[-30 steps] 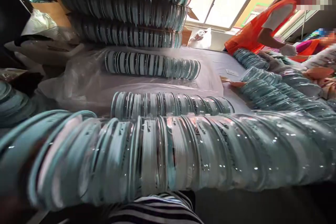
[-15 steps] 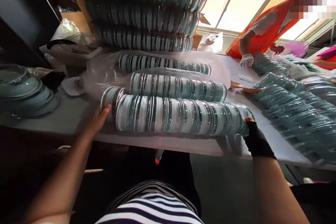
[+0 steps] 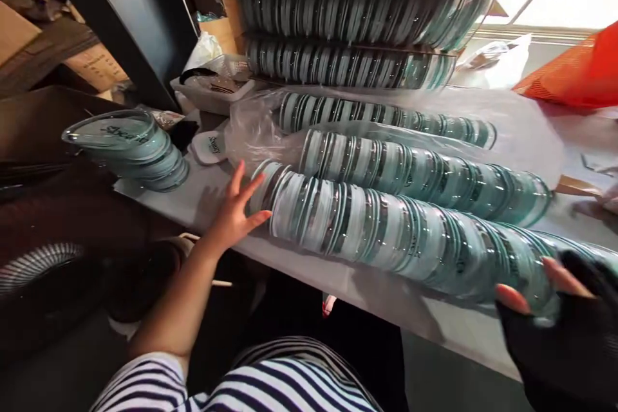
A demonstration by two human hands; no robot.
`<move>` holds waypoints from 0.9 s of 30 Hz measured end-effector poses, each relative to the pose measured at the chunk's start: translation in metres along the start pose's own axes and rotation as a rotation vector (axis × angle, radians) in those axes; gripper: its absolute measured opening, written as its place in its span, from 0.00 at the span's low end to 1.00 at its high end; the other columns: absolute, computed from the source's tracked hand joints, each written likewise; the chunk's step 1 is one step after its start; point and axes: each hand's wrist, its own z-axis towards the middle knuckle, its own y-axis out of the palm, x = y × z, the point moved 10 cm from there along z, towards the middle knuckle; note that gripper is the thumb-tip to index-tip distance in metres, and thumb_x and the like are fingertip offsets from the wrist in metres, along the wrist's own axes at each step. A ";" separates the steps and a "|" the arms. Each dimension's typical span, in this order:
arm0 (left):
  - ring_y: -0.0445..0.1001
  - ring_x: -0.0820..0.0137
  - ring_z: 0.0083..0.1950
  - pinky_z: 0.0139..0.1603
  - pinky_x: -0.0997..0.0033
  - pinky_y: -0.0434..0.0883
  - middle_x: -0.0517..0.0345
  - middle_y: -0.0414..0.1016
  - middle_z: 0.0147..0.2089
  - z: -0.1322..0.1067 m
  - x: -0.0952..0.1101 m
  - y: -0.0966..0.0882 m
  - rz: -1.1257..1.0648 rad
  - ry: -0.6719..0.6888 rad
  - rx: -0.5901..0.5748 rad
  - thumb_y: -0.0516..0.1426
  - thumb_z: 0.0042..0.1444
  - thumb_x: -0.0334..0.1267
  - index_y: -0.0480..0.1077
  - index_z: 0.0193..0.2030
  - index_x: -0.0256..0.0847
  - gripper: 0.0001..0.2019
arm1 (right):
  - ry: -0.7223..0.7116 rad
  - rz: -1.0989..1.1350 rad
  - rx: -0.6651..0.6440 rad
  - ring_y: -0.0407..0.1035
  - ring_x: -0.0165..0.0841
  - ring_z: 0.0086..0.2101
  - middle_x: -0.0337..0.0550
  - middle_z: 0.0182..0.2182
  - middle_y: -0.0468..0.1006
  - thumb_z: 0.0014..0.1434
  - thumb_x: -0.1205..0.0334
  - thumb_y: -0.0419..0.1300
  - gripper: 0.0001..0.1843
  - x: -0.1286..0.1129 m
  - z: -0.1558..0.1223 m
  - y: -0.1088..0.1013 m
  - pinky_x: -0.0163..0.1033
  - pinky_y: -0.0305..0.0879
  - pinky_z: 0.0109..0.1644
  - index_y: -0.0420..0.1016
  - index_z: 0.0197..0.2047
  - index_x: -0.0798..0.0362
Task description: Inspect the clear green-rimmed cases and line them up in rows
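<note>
A long row of clear lids with pale teal rims (image 3: 386,225) lies on its side along the near edge of the white table (image 3: 203,187). My left hand (image 3: 234,209) is open, fingers spread, its fingertips touching the row's left end. My right hand (image 3: 555,309), in a black fingerless glove, is open at the row's right end, fingers against the last lids. Two more rows (image 3: 425,170) lie behind it on clear plastic sheeting (image 3: 526,135).
Taller stacked rows of lids (image 3: 352,64) rise at the back. A short pile of lids (image 3: 130,148) sits at the table's left end by a dark post (image 3: 140,26). An orange garment (image 3: 579,71) shows at the far right. Cardboard boxes stand at left.
The row I held up close has come down onto the table's near edge. My view has swung left, and both hands have loosened from pressing its ends.
</note>
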 end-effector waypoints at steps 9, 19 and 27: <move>0.70 0.52 0.70 0.71 0.48 0.66 0.43 0.72 0.67 0.003 -0.057 -0.011 -0.196 -0.119 0.279 0.61 0.57 0.63 0.66 0.68 0.42 0.38 | -0.417 0.206 -0.153 0.65 0.60 0.64 0.64 0.59 0.75 0.68 0.52 0.60 0.24 -0.160 0.032 0.063 0.69 0.61 0.66 0.71 0.61 0.57; 0.72 0.56 0.68 0.68 0.54 0.71 0.46 0.72 0.68 -0.036 -0.033 -0.044 -0.040 -0.009 0.479 0.64 0.60 0.45 0.65 0.71 0.47 0.33 | -0.406 0.116 -0.114 0.73 0.56 0.58 0.61 0.56 0.79 0.66 0.53 0.62 0.22 -0.160 0.030 0.069 0.63 0.63 0.66 0.74 0.58 0.57; 0.74 0.61 0.53 0.58 0.56 0.72 0.56 0.79 0.45 -0.081 0.053 -0.029 0.597 0.459 0.535 0.71 0.49 0.26 0.81 0.45 0.58 0.21 | -0.431 0.108 -0.092 0.73 0.57 0.57 0.61 0.56 0.79 0.66 0.50 0.60 0.23 -0.159 0.027 0.071 0.65 0.66 0.63 0.73 0.59 0.56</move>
